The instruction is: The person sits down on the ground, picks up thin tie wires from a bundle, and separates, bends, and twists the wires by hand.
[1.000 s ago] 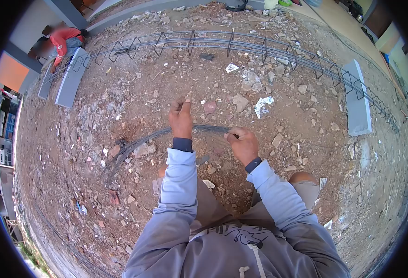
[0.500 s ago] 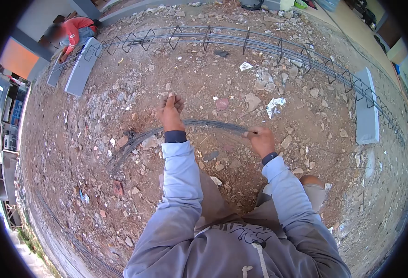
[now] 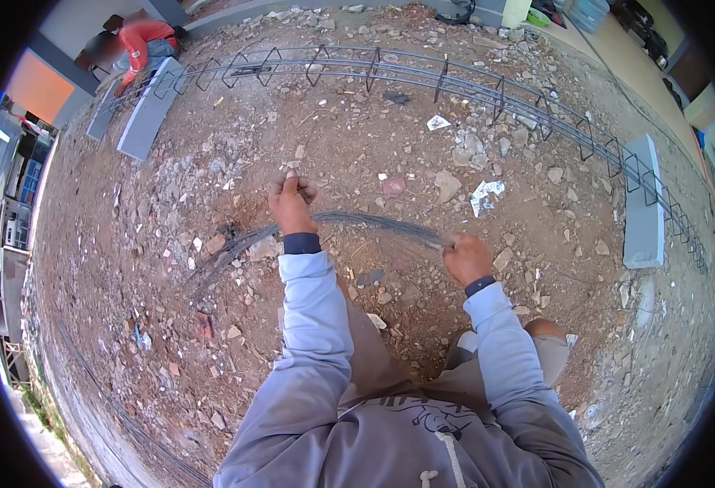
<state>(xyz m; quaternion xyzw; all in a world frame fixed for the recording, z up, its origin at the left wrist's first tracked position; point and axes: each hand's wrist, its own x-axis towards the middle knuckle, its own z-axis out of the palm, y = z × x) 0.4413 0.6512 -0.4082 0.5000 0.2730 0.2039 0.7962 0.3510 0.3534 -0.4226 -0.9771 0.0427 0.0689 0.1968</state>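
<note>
A curved bundle of thin dark tie wire (image 3: 357, 218) stretches between and beyond my hands, its frayed left end spreading low over the soil. My right hand (image 3: 467, 259) is closed at the bundle's right end, fingers pinched on the wire. My left hand (image 3: 294, 202) is raised at the bundle's middle, thumb up and fingers curled in. Whatever it pinches, if anything, is too fine to make out. The wire passes behind my left wrist.
A long rebar cage (image 3: 406, 69) spans the far side, resting on grey blocks at left (image 3: 150, 114) and right (image 3: 643, 203). Someone in a red top (image 3: 142, 45) crouches at its left end. Stones and paper scraps (image 3: 485, 195) litter the ground. More long wire (image 3: 121, 411) lies lower left.
My hands have moved slightly farther apart, the right one shifting right and a little nearer to me. The view has turned slightly. The crouching person's arm has shifted a little.
</note>
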